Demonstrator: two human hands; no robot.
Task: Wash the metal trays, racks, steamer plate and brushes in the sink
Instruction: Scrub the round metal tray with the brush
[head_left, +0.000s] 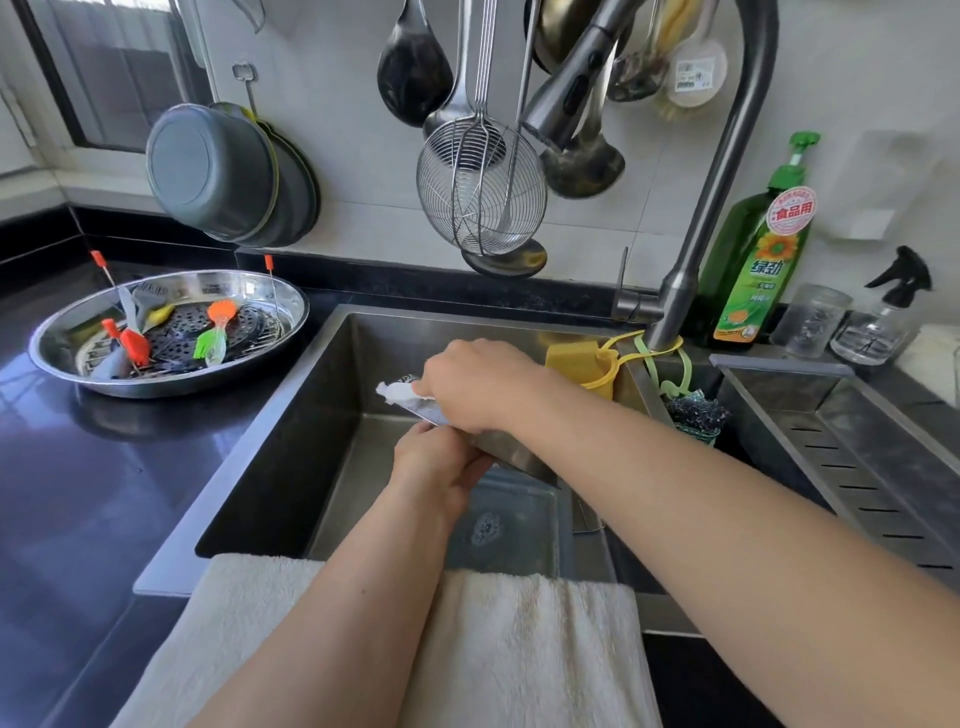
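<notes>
over the sink (332, 364), the left hand (436, 467) curls its grip round the near edge of a metal tray (511, 457) held tilted above the basin. the right hand (478, 384) pinches a white cloth (402, 393) against the tray's upper edge, fingers bent over it. a second metal tray (511, 519) lies flat on the sink bottom under the first, with a patch of foam on it.

on the dark desk (78, 493) left of the sink sits a round steel pan (57, 358); in it lie a perforated steamer plate (182, 332), wire racks and silicone brushes in red (134, 345), orange (222, 312) and green (208, 347).

a white towel (519, 639) drapes over the sink's front rim. the faucet (696, 244) rises at the back right, a yellow sponge holder (597, 369) hanging beside it, a green dish soap bottle (758, 260) just behind.
</notes>
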